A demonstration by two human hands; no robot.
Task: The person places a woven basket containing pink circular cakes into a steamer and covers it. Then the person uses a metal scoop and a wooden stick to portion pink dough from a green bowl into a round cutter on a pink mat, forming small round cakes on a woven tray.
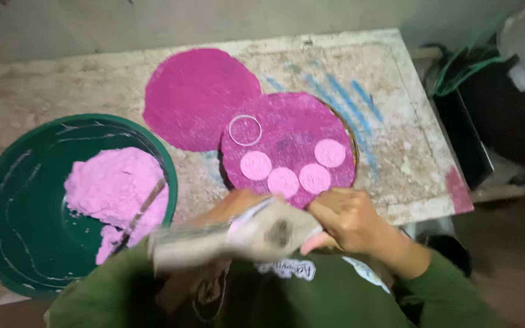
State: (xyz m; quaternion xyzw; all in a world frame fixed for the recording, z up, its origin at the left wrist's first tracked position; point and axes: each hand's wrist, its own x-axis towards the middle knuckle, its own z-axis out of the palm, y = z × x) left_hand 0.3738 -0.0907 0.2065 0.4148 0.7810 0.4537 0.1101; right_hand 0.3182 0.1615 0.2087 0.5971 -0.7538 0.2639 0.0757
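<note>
Both hands, left (238,209) and right (350,218), are gripping a blurred tool (244,237) at the near edge of the board (290,121) (four pink discs (293,170) on it), apparently between pressings; next calls for more paste (116,188).

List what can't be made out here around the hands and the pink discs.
- Head view: the flat tool across both hands is motion-blurred; its kind is unclear.
- Left hand is mostly hidden behind that tool.
- Right hand: fingers curl under, so the grip is unseen.
- Stick in the green basin: its lower end is buried in pink paste.
</note>
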